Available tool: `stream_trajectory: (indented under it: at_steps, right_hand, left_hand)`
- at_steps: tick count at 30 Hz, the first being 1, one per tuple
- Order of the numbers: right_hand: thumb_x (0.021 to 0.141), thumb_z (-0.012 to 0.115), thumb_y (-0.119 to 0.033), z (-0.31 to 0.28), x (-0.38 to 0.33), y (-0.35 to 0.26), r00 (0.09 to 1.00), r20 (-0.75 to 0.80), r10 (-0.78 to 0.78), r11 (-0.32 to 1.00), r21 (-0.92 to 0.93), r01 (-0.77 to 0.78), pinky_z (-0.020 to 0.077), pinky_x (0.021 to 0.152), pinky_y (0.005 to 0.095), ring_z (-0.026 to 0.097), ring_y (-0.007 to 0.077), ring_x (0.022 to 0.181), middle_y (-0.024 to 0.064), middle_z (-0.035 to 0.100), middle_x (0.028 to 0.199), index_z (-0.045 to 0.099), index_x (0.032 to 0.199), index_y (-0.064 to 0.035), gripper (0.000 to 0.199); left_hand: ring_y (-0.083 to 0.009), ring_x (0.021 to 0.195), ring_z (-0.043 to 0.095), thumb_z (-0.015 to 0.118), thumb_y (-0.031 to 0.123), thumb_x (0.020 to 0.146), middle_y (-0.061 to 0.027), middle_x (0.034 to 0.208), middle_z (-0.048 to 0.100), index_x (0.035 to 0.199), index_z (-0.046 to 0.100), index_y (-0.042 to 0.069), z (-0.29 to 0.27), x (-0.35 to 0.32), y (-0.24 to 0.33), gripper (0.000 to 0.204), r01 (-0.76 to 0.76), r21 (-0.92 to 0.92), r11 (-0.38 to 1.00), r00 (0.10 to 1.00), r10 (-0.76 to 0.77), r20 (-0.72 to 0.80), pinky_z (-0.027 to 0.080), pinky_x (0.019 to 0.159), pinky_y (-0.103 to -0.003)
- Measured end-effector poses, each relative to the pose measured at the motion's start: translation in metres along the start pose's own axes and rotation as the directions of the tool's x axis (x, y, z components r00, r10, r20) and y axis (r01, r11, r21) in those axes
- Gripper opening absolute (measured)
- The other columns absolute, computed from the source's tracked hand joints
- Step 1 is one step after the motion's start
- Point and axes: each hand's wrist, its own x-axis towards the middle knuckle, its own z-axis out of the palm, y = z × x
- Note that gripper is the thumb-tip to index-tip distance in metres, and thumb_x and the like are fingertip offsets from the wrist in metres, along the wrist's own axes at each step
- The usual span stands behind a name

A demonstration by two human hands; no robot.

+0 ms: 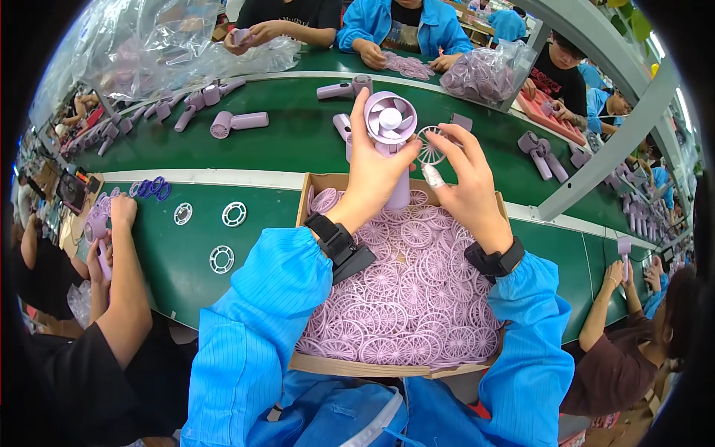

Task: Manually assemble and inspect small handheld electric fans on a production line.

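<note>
Upright in my left hand (363,175) is a lilac handheld fan (390,119), its blades uncovered and facing me. The fingers wrap round its neck, and the handle hangs below them. My right hand (471,182) pinches a round spoked fan grille (430,147) by its edge, just right of the fan head and apart from it. White wrapping covers one fingertip of this hand. Beneath both hands stands a cardboard box (357,366) filled with loose lilac grilles (402,298).
Beyond the box, a green conveyor (298,141) carries several fans (238,123). White rings (221,258) lie on the green table at left. A grey metal post (611,141) slants up at right. Co-workers sit on both sides and opposite, near a bag of grilles (488,73).
</note>
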Motion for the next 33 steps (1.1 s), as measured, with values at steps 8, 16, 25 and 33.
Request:
stream_trajectory:
  at_steps: [8,16,25,33]
  right_hand:
    - [0.069,0.072,-0.005,-0.003,0.000,-0.008,0.998,-0.058,0.027,0.996,-0.078,-0.031,0.0455,0.089,0.0384,0.054,0.0310,0.105,0.0143,0.056,0.116,0.062,0.112,-0.0051,0.045]
    - [0.069,0.072,-0.006,-0.003,0.002,-0.015,0.999,-0.035,-0.024,0.992,-0.127,0.019,0.0447,0.091,0.0398,0.053,0.0323,0.107,0.0145,0.056,0.118,0.063,0.111,-0.0049,0.044]
    - [0.069,0.072,-0.007,-0.001,-0.001,-0.013,0.999,-0.030,-0.036,0.990,-0.137,0.031,0.0451,0.090,0.0397,0.053,0.0325,0.106,0.0146,0.057,0.117,0.064,0.110,-0.0044,0.042]
    - [0.068,0.073,-0.007,0.001,-0.001,-0.013,0.999,-0.039,0.000,0.991,-0.136,-0.005,0.0452,0.089,0.0392,0.054,0.0318,0.104,0.0140,0.057,0.115,0.064,0.108,-0.0052,0.042]
  left_hand:
    - [-0.0190,0.071,0.064,0.061,0.001,0.081,-0.0122,0.104,0.059,0.145,0.015,0.018,-0.004,-0.005,-0.016,0.081,0.286,0.132,0.949,0.946,-0.302,0.118,0.054,0.061,-0.029]
    - [-0.0170,0.099,0.058,0.059,-0.001,0.083,-0.0137,0.124,0.050,0.146,0.018,0.016,0.001,-0.007,-0.014,0.077,0.119,0.426,0.897,0.966,-0.204,0.158,0.050,0.083,-0.028]
    - [-0.0184,0.100,0.058,0.058,0.000,0.083,-0.0129,0.124,0.051,0.146,0.017,0.016,0.002,-0.008,-0.013,0.076,0.174,0.440,0.881,0.950,-0.267,0.159,0.049,0.084,-0.030]
    - [-0.0208,0.107,0.056,0.057,0.001,0.085,-0.0145,0.125,0.050,0.145,0.014,0.015,0.000,-0.010,-0.018,0.075,0.144,0.423,0.895,0.949,-0.246,0.197,0.048,0.088,-0.031]
